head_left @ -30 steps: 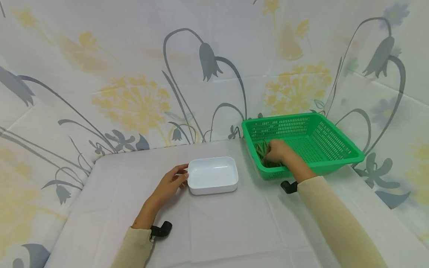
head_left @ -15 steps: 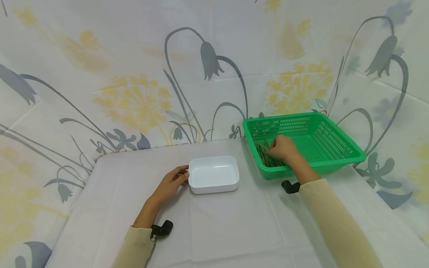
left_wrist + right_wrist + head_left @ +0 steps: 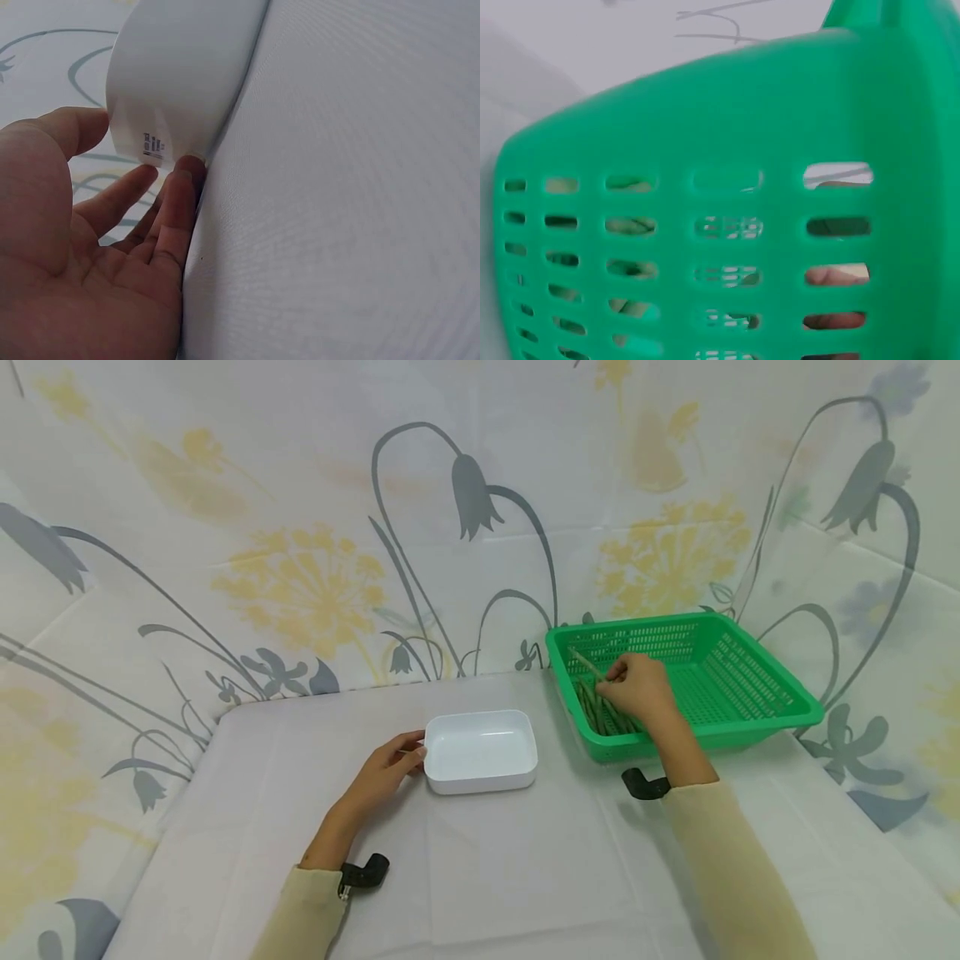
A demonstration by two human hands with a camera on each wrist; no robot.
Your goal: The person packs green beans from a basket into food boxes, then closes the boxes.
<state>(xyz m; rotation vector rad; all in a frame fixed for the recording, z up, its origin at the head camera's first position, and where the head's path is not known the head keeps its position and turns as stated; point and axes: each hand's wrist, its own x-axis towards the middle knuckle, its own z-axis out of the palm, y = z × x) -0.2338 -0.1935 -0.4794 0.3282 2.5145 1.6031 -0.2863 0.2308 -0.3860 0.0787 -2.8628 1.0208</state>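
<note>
A white rectangular dish [image 3: 480, 752] sits on the table near the middle of the head view. My left hand [image 3: 387, 766] is at its left end, thumb at the rim and fingertips against the wall, as the left wrist view shows of the dish's printed end [image 3: 172, 97]. My right hand [image 3: 637, 689] is over the green basket [image 3: 750, 685], thumb and finger pinching a long green bean [image 3: 587, 663] that points up and left. Below it, several green beans [image 3: 596, 714] lie at the basket's left end. In the right wrist view, the basket wall [image 3: 705, 127] mostly hides the hand.
A white cloth [image 3: 525, 877] covers the table. Behind it rises a flower-patterned sheet [image 3: 315, 468], with the basket's far side close to it. The dish and basket stand a short gap apart.
My right hand has risen from the beans in the basket, and one bean now shows lifted between its fingertips. The left hand keeps its place at the dish.
</note>
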